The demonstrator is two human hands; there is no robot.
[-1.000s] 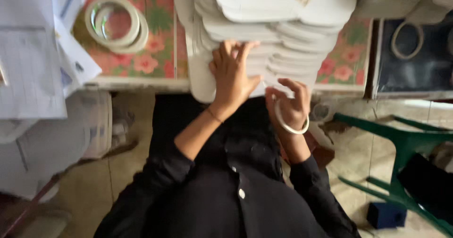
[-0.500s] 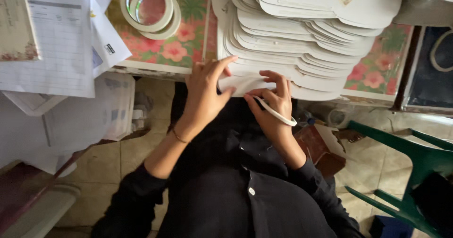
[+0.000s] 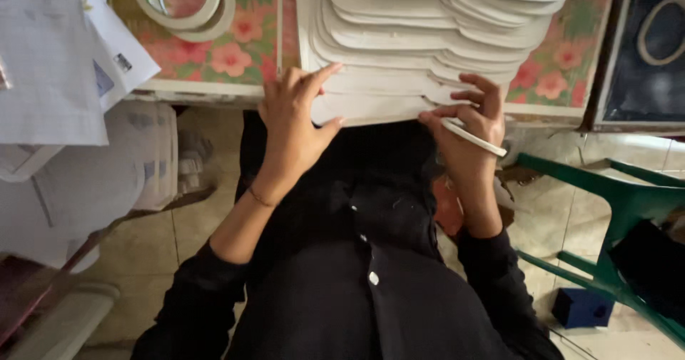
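A fanned stack of flat white cut-out sheets [image 3: 428, 24] lies on the floral-covered table [image 3: 235, 57], overhanging its near edge. Two white tape rolls [image 3: 187, 0] lie left of the stack. Loose white paper sheets [image 3: 50, 60] lie further left. A green plastic chair [image 3: 621, 210] stands right, below the table.

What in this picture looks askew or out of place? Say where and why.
The stack of white cut-outs is fanned, not squared, and its lowest sheets overhang the table edge, held by the left hand and right hand.
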